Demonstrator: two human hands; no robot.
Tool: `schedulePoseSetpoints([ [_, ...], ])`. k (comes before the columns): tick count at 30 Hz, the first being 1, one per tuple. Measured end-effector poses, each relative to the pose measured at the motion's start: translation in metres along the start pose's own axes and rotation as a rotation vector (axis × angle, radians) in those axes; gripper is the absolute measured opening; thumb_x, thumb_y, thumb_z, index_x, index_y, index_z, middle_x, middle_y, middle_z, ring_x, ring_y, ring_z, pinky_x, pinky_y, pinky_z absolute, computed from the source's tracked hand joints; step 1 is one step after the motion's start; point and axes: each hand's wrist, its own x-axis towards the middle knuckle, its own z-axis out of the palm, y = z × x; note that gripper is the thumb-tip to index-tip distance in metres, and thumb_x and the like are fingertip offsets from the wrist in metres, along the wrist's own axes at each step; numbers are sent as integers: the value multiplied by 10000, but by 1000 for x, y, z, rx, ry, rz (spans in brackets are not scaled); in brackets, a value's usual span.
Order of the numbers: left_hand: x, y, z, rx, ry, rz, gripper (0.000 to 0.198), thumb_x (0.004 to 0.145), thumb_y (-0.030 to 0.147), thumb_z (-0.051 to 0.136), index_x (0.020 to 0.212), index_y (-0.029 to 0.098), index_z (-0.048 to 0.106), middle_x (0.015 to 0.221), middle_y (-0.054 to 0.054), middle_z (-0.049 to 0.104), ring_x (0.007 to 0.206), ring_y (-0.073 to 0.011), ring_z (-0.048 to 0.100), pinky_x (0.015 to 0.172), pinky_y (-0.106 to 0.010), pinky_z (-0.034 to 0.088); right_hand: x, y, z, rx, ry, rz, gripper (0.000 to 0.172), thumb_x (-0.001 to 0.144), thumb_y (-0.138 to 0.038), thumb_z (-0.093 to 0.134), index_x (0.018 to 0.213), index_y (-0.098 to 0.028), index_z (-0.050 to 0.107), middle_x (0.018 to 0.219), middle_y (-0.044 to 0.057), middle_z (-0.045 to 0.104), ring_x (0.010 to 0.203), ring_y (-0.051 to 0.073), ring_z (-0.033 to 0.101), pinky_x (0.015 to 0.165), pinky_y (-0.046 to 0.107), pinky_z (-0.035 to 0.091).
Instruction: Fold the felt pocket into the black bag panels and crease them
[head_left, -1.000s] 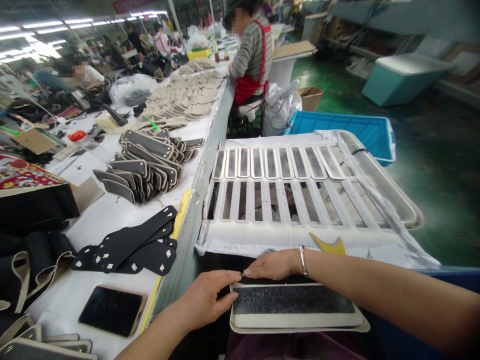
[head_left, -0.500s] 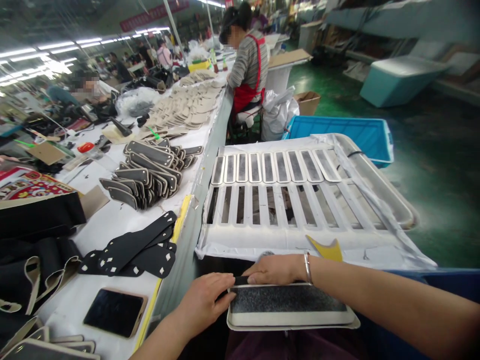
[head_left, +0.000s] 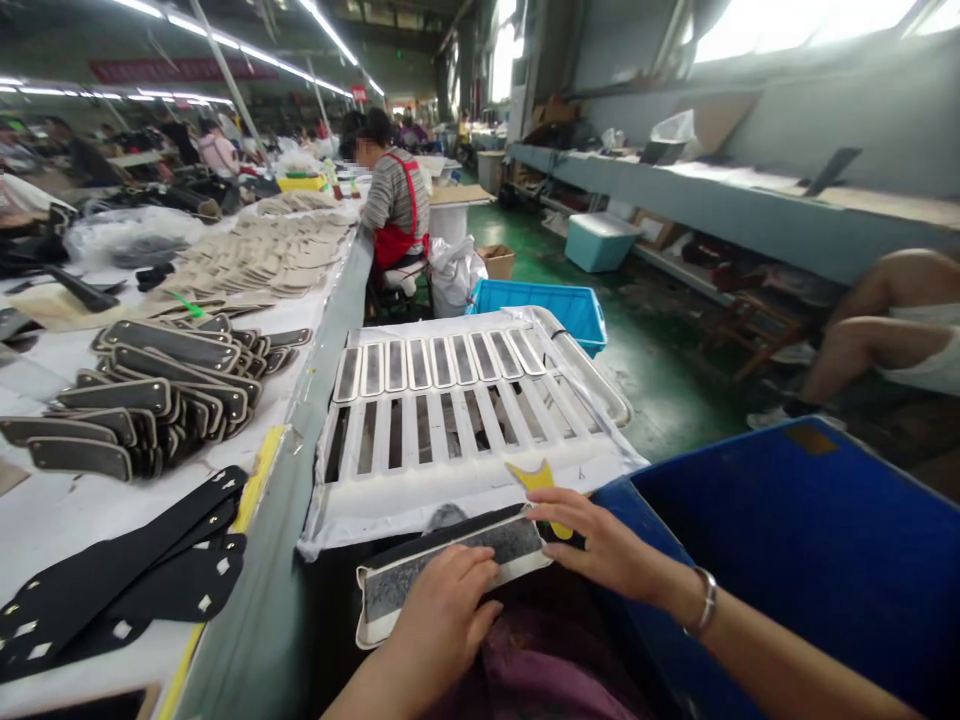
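A long panel with cream edges and a dark grey speckled face [head_left: 510,540] lies tilted at my lap, over dark material. My left hand [head_left: 442,610] rests across its middle, fingers laid over the face and thumb apart. At the panel's right end is my right hand [head_left: 600,545], fingers and thumb closed around the end at its corners. A silver bangle [head_left: 705,602] circles that wrist. Beyond the panel stands a white covered rack [head_left: 469,495] with slots, bearing a row of similar grey panels [head_left: 418,364]. A yellow notched piece [head_left: 531,477] is beside my right fingers.
On the left table [head_left: 300,380] lie stacked grey strips [head_left: 172,345], black straps [head_left: 135,570] and many beige pieces [head_left: 262,245]. To my right is a deep blue bin [head_left: 765,540]. A person in a red apron [head_left: 397,210] sits farther along; another person's legs [head_left: 877,310] show at right.
My view has swung to the right. My left hand has moved onto the panel's face, and my right hand has shifted from its far edge to its right end. The panel now slants.
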Motion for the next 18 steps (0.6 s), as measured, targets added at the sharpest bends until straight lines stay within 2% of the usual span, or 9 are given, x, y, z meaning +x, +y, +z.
schedulePoseSetpoints([
  [3, 9, 10, 19, 13, 36, -27, 160, 802, 133, 611, 933, 219, 645, 1034, -27, 656, 919, -231, 581, 833, -442, 508, -35, 1, 31, 35, 145, 28, 148, 830, -244, 580, 960, -210, 644, 1221, 93, 553, 1171, 214, 492, 1006, 383, 416],
  [5, 11, 11, 25, 26, 73, -45, 120, 831, 139, 576, 871, 216, 658, 977, -23, 666, 876, -223, 575, 793, -424, 507, -42, 4, 47, 36, 257, 39, 90, 840, -248, 568, 842, -211, 650, 1154, 88, 588, 1149, 221, 509, 984, 394, 438],
  [7, 11, 12, 28, 35, 98, -67, 128, 845, 138, 552, 826, 205, 659, 958, -25, 667, 876, -219, 565, 806, -420, 494, -42, 4, 55, 16, 331, 22, 118, 851, -243, 552, 795, -214, 652, 1115, 86, 604, 1149, 229, 506, 970, 409, 449],
  [9, 10, 14, 31, 59, 109, -89, 146, 849, 131, 532, 795, 191, 653, 950, -32, 662, 882, -220, 555, 818, -424, 481, -40, 4, 55, -24, 348, -17, 133, 850, -211, 542, 783, -215, 657, 1143, 87, 591, 1190, 240, 469, 988, 435, 428],
  [13, 12, 19, 33, 104, 103, -117, 174, 847, 119, 507, 752, 184, 638, 951, -38, 646, 883, -218, 538, 825, -414, 462, -37, 1, 50, -92, 302, -45, 138, 798, -125, 549, 734, -206, 641, 1283, 74, 504, 1291, 260, 348, 1044, 488, 347],
  [18, 23, 26, 30, 134, 73, -187, 169, 822, 104, 509, 707, 182, 605, 889, -35, 621, 850, -206, 525, 795, -374, 448, -34, -2, 60, -139, 359, 46, 133, 756, -88, 524, 672, -185, 558, 1326, 98, 464, 1318, 270, 302, 1059, 516, 308],
])
